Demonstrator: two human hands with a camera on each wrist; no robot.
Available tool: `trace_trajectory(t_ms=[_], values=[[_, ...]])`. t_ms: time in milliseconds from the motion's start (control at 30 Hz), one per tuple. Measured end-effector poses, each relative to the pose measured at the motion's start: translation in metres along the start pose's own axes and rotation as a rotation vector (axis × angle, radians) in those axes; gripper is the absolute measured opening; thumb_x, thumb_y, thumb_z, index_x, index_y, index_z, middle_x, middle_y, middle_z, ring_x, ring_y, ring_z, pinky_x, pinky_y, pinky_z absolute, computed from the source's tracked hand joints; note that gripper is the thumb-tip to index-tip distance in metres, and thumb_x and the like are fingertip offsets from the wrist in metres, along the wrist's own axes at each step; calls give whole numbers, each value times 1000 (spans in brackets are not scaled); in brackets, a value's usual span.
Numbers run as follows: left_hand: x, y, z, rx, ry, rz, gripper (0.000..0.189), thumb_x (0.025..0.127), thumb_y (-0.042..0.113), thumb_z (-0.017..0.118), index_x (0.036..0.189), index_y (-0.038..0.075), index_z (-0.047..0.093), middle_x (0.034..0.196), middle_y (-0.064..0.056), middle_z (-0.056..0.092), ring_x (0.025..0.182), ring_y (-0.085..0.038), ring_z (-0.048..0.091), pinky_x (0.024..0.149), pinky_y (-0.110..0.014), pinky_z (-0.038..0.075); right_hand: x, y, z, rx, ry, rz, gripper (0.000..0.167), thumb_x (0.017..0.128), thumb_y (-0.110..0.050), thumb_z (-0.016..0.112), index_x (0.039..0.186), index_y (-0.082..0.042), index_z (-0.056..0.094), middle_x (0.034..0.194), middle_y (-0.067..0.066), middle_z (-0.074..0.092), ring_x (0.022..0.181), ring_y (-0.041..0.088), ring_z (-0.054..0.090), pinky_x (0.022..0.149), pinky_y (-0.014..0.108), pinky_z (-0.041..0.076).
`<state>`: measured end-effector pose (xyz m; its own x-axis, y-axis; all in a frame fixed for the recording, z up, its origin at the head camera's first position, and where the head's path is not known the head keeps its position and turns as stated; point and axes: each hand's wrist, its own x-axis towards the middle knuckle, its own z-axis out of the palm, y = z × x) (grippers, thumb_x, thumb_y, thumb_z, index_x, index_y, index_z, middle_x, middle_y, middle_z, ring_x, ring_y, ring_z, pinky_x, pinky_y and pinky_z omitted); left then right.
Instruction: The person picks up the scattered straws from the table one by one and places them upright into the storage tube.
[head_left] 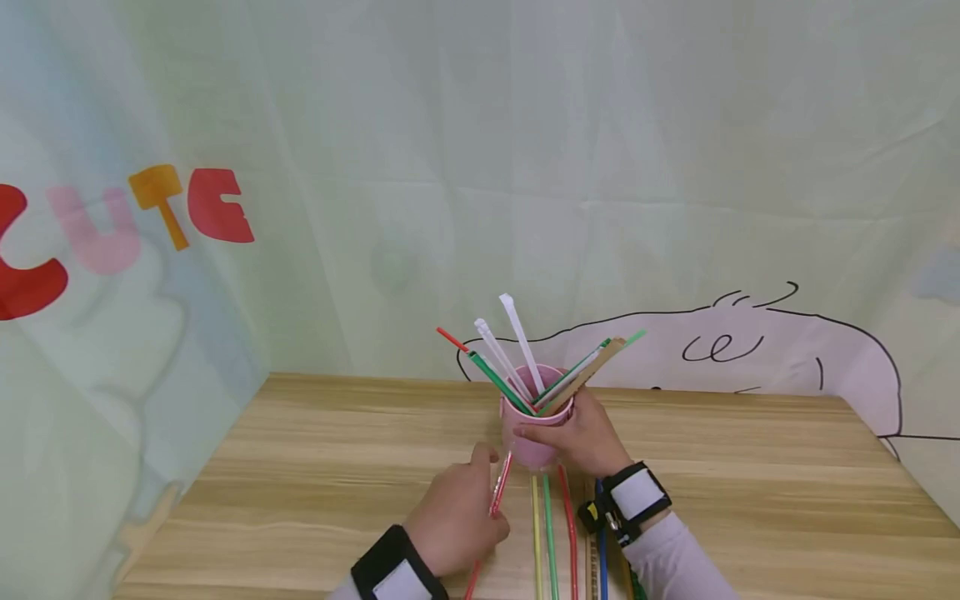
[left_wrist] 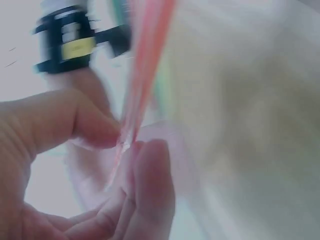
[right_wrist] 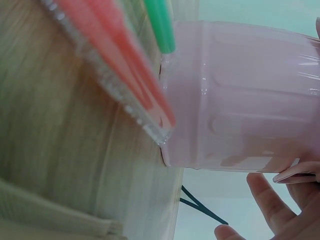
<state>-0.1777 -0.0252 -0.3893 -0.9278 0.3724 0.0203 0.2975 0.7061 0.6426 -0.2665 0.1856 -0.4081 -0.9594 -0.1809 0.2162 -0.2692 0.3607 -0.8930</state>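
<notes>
My left hand (head_left: 461, 510) pinches a red straw (head_left: 500, 483) in a clear wrapper. The left wrist view shows its thumb and fingers meeting on the straw (left_wrist: 145, 75), blurred there. Behind it stands a small pink bucket (head_left: 531, 450), upright on the table. Several straws lean in it: white-wrapped (head_left: 491, 342), green (head_left: 491, 375), brown (head_left: 588, 371), and one red tip (head_left: 452, 338). My right hand (head_left: 588, 433) holds the bucket from its right side, thumb across the front below the rim. In the right wrist view, spread fingers (right_wrist: 272, 200) show beside the bucket wall (right_wrist: 250, 100).
In front of the bucket several straws lie in a row on the wooden table (head_left: 337, 467): yellow (head_left: 537, 533), green (head_left: 551, 533), red (head_left: 570, 533), blue (head_left: 602, 558) and others partly under my right wrist. A printed curtain (head_left: 450, 167) hangs behind the table.
</notes>
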Motion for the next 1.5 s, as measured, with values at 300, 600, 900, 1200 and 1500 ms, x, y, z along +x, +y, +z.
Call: trace_trajectory(t_ms=[300, 600, 900, 1200, 1500], values=[[-19, 27, -58, -142, 259, 149, 34, 83, 3, 73, 114, 10, 62, 86, 3, 66, 61, 3, 62, 59, -19, 52, -1, 0, 0, -9, 8, -12, 85, 74, -28, 95, 147, -21, 53, 135, 1, 68, 126, 19, 64, 106, 44, 52], [-19, 36, -107, -537, 591, 363, 33, 96, -1, 69, 120, 1, 46, 107, -11, 62, 79, -16, 77, 71, -32, 65, 0, 2, 0, -16, 3, -38, 81, 75, -24, 94, 145, -21, 54, 134, 1, 69, 126, 18, 64, 110, 44, 49], [5, 23, -109, -601, 748, 362, 35, 97, -1, 68, 123, -2, 45, 108, -9, 60, 78, -15, 77, 74, -32, 64, -1, 0, 1, -2, -6, -25, 87, 74, -26, 96, 148, -21, 51, 136, -1, 68, 129, 17, 62, 112, 45, 47], [39, 5, -69, -510, 618, 184, 36, 98, 8, 70, 125, 6, 46, 119, -13, 63, 89, -25, 78, 77, -29, 63, 1, 0, 0, -7, -11, -43, 86, 74, -27, 95, 148, -22, 52, 136, -3, 68, 128, 17, 63, 110, 43, 49], [67, -5, -38, -397, 617, 128, 31, 98, 12, 71, 120, 9, 50, 114, -13, 67, 99, -27, 74, 79, -39, 63, 1, 4, 0, -5, 2, -40, 85, 74, -22, 95, 148, -21, 52, 133, 2, 70, 123, 20, 65, 103, 35, 52]])
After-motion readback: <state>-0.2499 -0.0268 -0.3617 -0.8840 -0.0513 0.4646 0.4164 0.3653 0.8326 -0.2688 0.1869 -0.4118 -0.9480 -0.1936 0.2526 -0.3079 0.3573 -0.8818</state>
